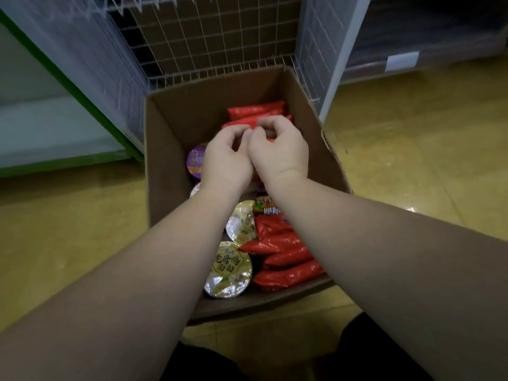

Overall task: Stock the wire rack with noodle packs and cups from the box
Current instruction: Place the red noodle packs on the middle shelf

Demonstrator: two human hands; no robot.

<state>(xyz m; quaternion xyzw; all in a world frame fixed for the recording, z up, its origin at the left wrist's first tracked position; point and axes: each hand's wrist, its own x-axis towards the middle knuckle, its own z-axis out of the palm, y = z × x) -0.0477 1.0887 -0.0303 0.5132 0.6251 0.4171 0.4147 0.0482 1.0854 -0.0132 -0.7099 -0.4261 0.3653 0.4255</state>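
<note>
Down inside the cardboard box (170, 149), both hands meet over the far stack of red noodle packs (255, 110). The left hand (226, 158) has its fingers curled, its grip closed on the edge of a red pack; the right hand (279, 149) pinches the same red wrapper just beside it, knuckles touching. Which single pack they hold is hard to tell — the hands cover most of it. Nearer in the box lie more red packs (286, 259) on the right and foil-lidded noodle cups (231, 270) on the left, with a purple-lidded cup (195, 160) partly hidden by the left hand. Just beyond the box stands the wire rack (214, 37), on a yellowish floor (412, 138).
</note>
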